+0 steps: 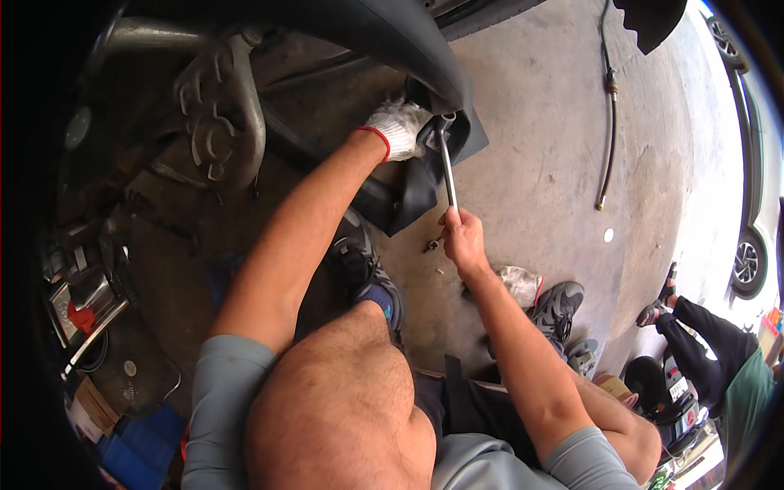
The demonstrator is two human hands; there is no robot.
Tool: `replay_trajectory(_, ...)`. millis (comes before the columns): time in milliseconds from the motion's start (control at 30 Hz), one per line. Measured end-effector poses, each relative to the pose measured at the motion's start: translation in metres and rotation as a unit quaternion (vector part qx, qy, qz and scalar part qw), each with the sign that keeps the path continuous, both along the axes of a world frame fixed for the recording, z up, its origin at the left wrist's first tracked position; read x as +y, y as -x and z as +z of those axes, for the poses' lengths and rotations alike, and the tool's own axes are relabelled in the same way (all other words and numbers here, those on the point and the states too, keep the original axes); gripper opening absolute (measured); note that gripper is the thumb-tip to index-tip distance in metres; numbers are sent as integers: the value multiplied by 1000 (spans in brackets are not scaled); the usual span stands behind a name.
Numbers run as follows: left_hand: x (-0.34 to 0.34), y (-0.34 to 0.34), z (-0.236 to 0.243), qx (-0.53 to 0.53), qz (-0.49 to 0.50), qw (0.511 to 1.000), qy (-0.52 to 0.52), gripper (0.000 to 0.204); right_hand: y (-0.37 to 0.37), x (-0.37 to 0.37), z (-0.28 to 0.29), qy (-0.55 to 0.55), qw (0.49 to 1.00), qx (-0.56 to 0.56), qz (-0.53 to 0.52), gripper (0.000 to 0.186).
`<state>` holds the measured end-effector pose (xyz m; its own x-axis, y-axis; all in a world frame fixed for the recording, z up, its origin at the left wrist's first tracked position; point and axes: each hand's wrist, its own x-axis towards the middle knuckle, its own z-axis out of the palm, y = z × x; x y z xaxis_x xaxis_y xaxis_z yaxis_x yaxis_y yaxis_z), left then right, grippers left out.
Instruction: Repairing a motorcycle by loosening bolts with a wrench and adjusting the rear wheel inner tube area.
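Note:
My right hand (465, 242), bare, is closed round the lower end of a long silver wrench (447, 167). The wrench's head meets the black part (425, 175) just under the curved dark body panel (388, 41). My left hand (398, 131) wears a white knit glove with a red cuff. It grips the edge of that black part, left of the wrench head; some of its fingertips are hidden or blurred. Below the wrench, a small dark metal piece (433, 245) lies on the concrete floor (539, 147).
A metal suspension arm (229, 114) hangs at the upper left. A hose with brass fittings (612, 106) lies on the right. A white glove (519, 283) rests by my right shoe (559, 309). Blue boxes (143, 437) sit lower left; another person (719, 351) is at the right edge.

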<state>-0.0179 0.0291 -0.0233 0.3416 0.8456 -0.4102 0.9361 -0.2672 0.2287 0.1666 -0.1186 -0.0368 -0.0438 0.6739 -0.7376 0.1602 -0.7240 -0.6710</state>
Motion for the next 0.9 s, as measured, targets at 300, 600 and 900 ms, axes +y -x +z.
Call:
replay_trajectory(300, 1, 5, -6, -25, 24, 999, 27, 72, 6, 18, 8, 13, 998, 65, -15, 31)
replay_trajectory(600, 3, 9, 8, -6, 2, 998, 64, 84, 9, 16, 18, 46, 994, 96, -22, 29)
replay_trajectory(900, 0, 12, 0, 4, -19, 999, 38, 80, 8, 2, 19, 75, 992, 103, -5, 31)
